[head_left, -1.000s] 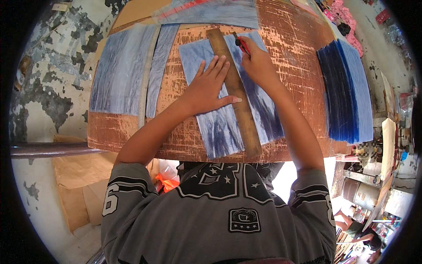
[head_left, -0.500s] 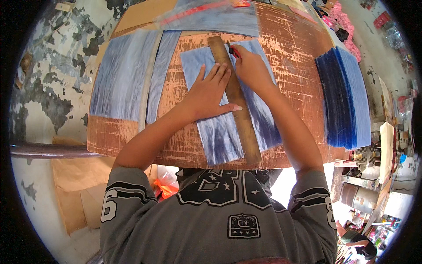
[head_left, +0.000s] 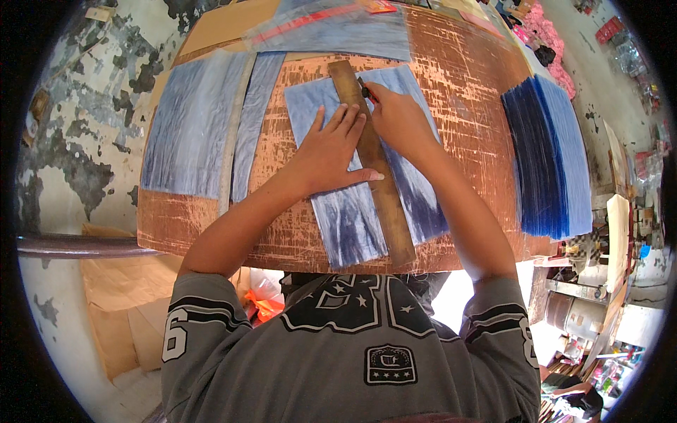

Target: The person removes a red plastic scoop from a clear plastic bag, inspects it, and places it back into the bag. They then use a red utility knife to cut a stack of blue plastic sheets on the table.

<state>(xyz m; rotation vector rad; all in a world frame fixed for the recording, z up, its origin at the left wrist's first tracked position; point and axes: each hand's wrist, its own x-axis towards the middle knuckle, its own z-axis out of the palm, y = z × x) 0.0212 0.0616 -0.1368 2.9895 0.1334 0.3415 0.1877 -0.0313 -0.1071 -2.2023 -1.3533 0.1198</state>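
Note:
A blue-and-white streaked sheet (head_left: 345,222) lies at a slant on the table in front of me. Across it, lengthwise, runs a brown wooden straightedge (head_left: 391,204). My left hand (head_left: 335,144) is flat with fingers spread, its fingertips and thumb resting on the straightedge and its palm over the sheet. Near the far end, my right hand (head_left: 398,116) grips a small red-and-black cutter (head_left: 367,92) beside the straightedge's right edge. The cutter's tip is too small to make out, and the fingers hide most of its handle.
The brown tabletop (head_left: 476,141) is heavily scratched. More streaked sheets (head_left: 190,127) lie at the left with a pale strip (head_left: 236,134) across them. A stack of blue sheets (head_left: 546,158) stands at the right edge. A clear package with a red band (head_left: 317,25) lies at the back.
My right hand has drawn the cutter slightly nearer to me along the straightedge. My left hand keeps its place on the straightedge. The whole view has shifted a little.

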